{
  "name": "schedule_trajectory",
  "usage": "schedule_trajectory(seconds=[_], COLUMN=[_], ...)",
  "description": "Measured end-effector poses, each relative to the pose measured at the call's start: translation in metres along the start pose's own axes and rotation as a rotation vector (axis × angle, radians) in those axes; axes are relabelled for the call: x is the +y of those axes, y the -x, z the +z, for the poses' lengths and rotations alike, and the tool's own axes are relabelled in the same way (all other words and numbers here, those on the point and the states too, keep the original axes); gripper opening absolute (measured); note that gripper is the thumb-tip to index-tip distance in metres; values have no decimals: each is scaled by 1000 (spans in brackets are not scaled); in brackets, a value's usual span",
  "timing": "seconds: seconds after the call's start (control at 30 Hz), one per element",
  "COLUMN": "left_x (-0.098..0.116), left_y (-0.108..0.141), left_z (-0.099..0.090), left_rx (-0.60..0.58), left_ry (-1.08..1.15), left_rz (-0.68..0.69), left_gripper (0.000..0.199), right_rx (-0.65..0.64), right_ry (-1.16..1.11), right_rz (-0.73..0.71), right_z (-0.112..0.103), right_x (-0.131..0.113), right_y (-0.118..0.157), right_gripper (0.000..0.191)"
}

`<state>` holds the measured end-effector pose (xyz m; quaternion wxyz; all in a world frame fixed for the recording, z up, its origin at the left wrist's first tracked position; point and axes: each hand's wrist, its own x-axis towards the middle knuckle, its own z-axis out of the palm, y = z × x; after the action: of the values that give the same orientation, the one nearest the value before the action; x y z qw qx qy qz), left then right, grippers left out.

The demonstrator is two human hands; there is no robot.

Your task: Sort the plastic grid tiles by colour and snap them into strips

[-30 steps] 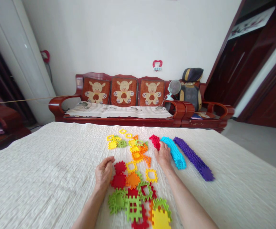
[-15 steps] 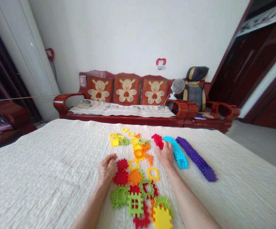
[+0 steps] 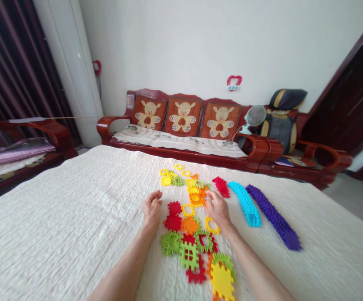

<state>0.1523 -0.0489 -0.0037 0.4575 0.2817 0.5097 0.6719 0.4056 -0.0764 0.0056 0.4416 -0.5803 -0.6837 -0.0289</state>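
My left hand [image 3: 152, 210] is held with curled fingers just left of the red square tiles [image 3: 173, 223], and nothing shows in its grasp. My right hand [image 3: 218, 207] is closed, its fingertips at the right edge of the orange interlocking pieces [image 3: 195, 199]; what is between the fingers is hidden. Close below its wrist lies a yellow frame piece [image 3: 212, 225]. Beyond it are a row of red pieces [image 3: 221, 187], a long turquoise row [image 3: 246, 203] and a longer purple row [image 3: 274, 217]. Green window tiles [image 3: 189, 256] and a yellow square [image 3: 222, 281] lie nearer me.
Everything lies on a pale quilted cover [image 3: 75, 225]. Small yellow and green pieces [image 3: 166, 180] sit farther back. Behind stand a wooden sofa [image 3: 175, 155] with bear cushions, a small fan [image 3: 256, 116] and a wooden armchair [image 3: 332, 155].
My right hand has moved left from the red row to the orange pieces, leaving the red row on the cover. The view has turned slightly left. My left hand stays beside the red tiles.
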Motion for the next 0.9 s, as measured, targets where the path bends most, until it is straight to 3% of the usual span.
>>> schedule_trajectory(seconds=[0.2,0.37,0.67,0.9], left_x=[8,4,-7,-20], left_y=[-25,-31,-34,-43], left_z=[-20,-25,-26,-32], left_rx=[258,224,141,110], left_ry=[105,28,-118,-243], left_rz=[29,53,114,171], left_gripper=[41,38,35,32], right_rx=[-514,-733,-716,-756], right_ry=[-19,75,80,116], right_rz=[-212,-222,-231,-161], right_z=[25,32,36,43], right_x=[-60,-75,-77,-80], right_y=[-13,-22,-26,-32], right_gripper=[35,48,37,52])
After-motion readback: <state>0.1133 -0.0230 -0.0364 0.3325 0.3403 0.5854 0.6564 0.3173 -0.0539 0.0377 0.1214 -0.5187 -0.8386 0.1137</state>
